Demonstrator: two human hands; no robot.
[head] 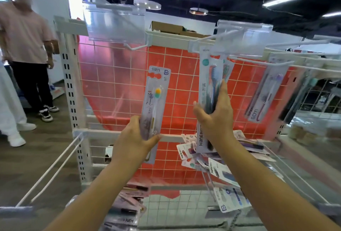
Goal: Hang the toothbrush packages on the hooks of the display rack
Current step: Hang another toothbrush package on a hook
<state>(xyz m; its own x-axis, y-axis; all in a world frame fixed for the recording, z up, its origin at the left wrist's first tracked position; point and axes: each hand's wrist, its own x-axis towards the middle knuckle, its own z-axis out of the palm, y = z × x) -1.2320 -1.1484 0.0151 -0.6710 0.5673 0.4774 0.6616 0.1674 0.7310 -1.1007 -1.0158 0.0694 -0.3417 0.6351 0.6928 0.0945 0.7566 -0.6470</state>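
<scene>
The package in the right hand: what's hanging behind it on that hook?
Behind the package gripped by the right hand, at least one more toothbrush package hangs on the hook. Only its edge shows; how many are behind is covered.

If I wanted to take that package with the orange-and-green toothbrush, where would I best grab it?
Probably by the lower half, coming up from below, as the left hand grips it now. The orange-and-green toothbrush package is a long flat card held upright; pinching its faces low down leaves the top end free to meet the empty hook.
</scene>
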